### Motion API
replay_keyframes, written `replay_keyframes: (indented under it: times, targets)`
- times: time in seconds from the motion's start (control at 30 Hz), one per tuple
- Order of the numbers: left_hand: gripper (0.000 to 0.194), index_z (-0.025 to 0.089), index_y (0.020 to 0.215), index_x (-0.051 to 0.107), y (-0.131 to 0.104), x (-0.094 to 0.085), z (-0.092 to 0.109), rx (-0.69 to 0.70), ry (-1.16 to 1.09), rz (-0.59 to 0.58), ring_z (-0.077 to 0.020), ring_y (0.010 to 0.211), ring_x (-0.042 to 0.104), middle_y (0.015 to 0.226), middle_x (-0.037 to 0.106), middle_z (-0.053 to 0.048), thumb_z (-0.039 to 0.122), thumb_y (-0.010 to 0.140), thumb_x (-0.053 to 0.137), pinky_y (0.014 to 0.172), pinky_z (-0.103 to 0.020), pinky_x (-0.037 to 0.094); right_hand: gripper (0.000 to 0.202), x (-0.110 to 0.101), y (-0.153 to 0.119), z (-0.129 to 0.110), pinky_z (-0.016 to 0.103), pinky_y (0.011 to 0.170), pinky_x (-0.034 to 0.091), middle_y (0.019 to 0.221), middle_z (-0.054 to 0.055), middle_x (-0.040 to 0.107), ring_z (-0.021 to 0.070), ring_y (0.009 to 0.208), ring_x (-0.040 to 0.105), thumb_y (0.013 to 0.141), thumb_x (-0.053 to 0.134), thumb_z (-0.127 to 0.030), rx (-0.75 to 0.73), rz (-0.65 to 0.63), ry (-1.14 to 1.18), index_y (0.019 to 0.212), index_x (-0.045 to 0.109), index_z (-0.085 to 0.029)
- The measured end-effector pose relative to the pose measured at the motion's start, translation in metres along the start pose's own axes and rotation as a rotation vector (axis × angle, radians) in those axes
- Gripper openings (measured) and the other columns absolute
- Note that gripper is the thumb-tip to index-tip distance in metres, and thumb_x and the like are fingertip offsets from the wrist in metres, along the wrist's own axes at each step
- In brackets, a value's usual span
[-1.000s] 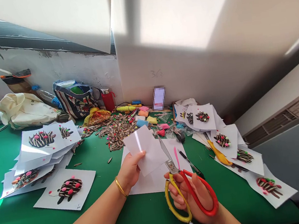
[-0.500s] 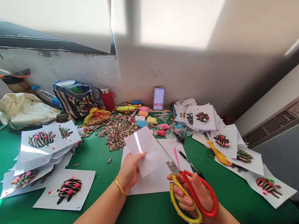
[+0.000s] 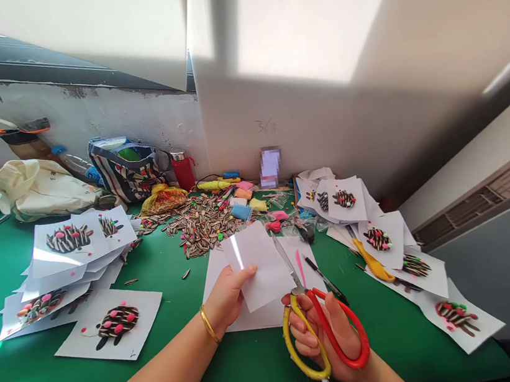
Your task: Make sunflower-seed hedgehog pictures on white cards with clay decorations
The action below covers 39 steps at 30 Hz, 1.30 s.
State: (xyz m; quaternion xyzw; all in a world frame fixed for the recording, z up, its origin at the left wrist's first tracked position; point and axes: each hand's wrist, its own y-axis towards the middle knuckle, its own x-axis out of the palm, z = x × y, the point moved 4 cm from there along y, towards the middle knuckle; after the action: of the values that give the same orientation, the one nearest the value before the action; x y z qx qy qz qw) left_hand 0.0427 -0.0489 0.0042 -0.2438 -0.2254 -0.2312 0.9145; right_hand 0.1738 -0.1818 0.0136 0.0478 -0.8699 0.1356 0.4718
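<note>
A small white paper sheet [image 3: 265,271] is pinched between the thumb and fingers of my left hand [image 3: 228,295], which wears a gold bangle. Scissors [image 3: 299,290] with one yellow and one red handle loop are in my right hand [image 3: 324,338], fingers wrapped through the handles. The blades point up and away, close to the sheet's right edge. Under both hands, larger white paper [image 3: 217,262] lies on the green table [image 3: 204,373]. Right of the scissors are a pink strip [image 3: 299,266] and a black pen [image 3: 325,280].
Striped seeds [image 3: 200,223] are heaped beyond the hands, beside coloured clay packets [image 3: 241,211]. Cards with seed hedgehogs lie left [image 3: 117,325] and right [image 3: 463,314]. A yellow cutter [image 3: 374,261], red bottle [image 3: 183,171] and bags [image 3: 43,190] are also present.
My left hand has shifted the sheet slightly right and down. The scissors' handles have moved a little left and their loops are farther apart.
</note>
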Motion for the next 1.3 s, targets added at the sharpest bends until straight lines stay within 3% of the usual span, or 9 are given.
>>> replay_keyframes:
  times: [0.23, 0.5, 0.67, 0.93, 1.17, 1.3]
  targets:
    - [0.046, 0.011, 0.109, 0.070, 0.000, 0.001, 0.001, -0.011, -0.017, 0.024, -0.0286, 0.083, 0.072, 0.101, 0.075, -0.016, 0.030, 0.069, 0.081, 0.075, -0.036, 0.055, 0.060, -0.007, 0.000, 0.001, 0.016, 0.042, 0.021, 0.070, -0.002, 0.047, 0.0020, 0.047, 0.023, 0.081, 0.061, -0.068, -0.005, 0.016, 0.044, 0.108, 0.065, -0.014]
    - [0.048, 0.010, 0.109, 0.071, -0.001, 0.003, -0.006, -0.036, 0.035, -0.040, -0.0290, 0.084, 0.072, 0.101, 0.075, -0.017, 0.034, 0.069, 0.080, 0.075, -0.036, 0.055, 0.062, -0.006, -0.002, -0.001, 0.019, 0.049, 0.024, 0.076, 0.001, 0.051, 0.0051, 0.054, 0.034, 0.075, 0.063, -0.074, 0.016, -0.031, 0.035, 0.099, 0.061, -0.017]
    - [0.046, 0.011, 0.110, 0.070, -0.002, 0.004, -0.011, -0.054, 0.047, -0.061, -0.0285, 0.084, 0.071, 0.101, 0.074, -0.017, 0.034, 0.071, 0.079, 0.076, -0.037, 0.055, 0.057, -0.003, -0.001, 0.000, 0.019, 0.050, 0.024, 0.078, 0.001, 0.051, 0.0056, 0.055, 0.034, 0.079, 0.059, -0.073, -0.002, -0.038, 0.045, 0.093, 0.057, -0.018]
    - [0.046, 0.010, 0.108, 0.070, -0.001, 0.002, -0.012, -0.056, 0.041, -0.049, -0.0277, 0.082, 0.071, 0.099, 0.074, -0.016, 0.034, 0.070, 0.079, 0.076, -0.037, 0.055, 0.048, -0.006, 0.002, 0.004, 0.014, 0.042, 0.019, 0.070, -0.003, 0.049, 0.0030, 0.048, 0.022, 0.087, 0.054, -0.067, -0.007, 0.014, 0.096, 0.092, 0.055, -0.019]
    - [0.051, 0.010, 0.109, 0.069, -0.003, 0.006, -0.016, -0.091, 0.055, -0.073, -0.0272, 0.082, 0.070, 0.097, 0.074, -0.015, 0.036, 0.067, 0.081, 0.078, -0.037, 0.054, 0.054, -0.006, 0.000, 0.000, 0.017, 0.049, 0.028, 0.076, 0.001, 0.053, 0.0066, 0.055, 0.036, 0.082, 0.055, -0.073, -0.004, 0.047, 0.071, 0.092, 0.058, -0.020]
    - [0.050, 0.010, 0.106, 0.069, -0.003, 0.006, -0.019, -0.095, 0.055, -0.078, -0.0271, 0.082, 0.070, 0.097, 0.074, -0.015, 0.037, 0.066, 0.081, 0.079, -0.037, 0.053, 0.049, -0.010, 0.002, 0.003, 0.016, 0.045, 0.023, 0.073, -0.001, 0.050, 0.0043, 0.050, 0.030, 0.087, 0.052, -0.068, -0.023, 0.056, 0.073, 0.090, 0.058, -0.020]
